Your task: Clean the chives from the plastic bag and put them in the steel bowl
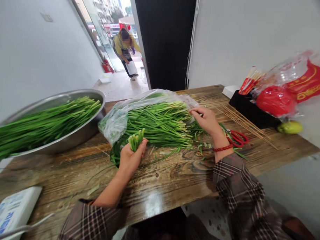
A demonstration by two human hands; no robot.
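Note:
My left hand [132,157] is closed around a small bunch of garlic chives [136,139], its pale cut ends pointing up. Behind it, a large pile of garlic chives [160,123] lies on the wooden table, partly wrapped in a clear plastic bag [114,121]. The stalk ends of the pile face right. There my right hand [206,122] pinches at the ends with thumb and forefinger; how many stalks it grips is hidden. Red-handled scissors [238,138] lie just right of my right wrist, their blades partly hidden by it.
A big steel basin [71,137] of chives stands on the left. Thin wooden skewers [248,127], a black box [254,108] with chopstick packets, red packages [276,100] and a green fruit [290,127] sit right. A white device [18,209] lies front left. A person [124,47] bends at the doorway.

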